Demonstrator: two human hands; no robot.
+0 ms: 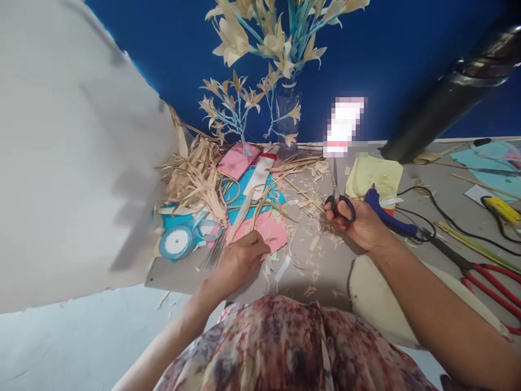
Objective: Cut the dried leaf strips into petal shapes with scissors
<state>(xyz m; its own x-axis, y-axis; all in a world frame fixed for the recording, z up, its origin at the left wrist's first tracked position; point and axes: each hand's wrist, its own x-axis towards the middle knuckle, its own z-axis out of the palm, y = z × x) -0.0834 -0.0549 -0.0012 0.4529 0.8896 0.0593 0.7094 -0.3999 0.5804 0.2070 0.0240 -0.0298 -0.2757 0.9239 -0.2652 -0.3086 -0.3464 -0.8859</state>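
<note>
Spreading out under the person's arms is the desk, the biggest thing I can see from here. At its back stand the dry, pale flowers, a large bunch in a clear bottle; they look light and brittle, so I'd lift them by the blue stems, never the petals. Left of them sits a heap of dried husk, likely papery and quick to split. At the far right lie the big red-handled scissors.

Now the hands. The left hand rests on the pink paper, fingers curled down; their tips are hidden, so I cannot tell whether they pinch anything. The right hand is closed around the handles of the small black-handled scissors, blades pointing away from the body. They should be stiff, slick on the metal but easy to keep by the loops.

Just beyond the left hand lies a husk strip, probably light and bendy, best taken flat near one end. Smallest are the shavings, scattered between the hands.
</note>
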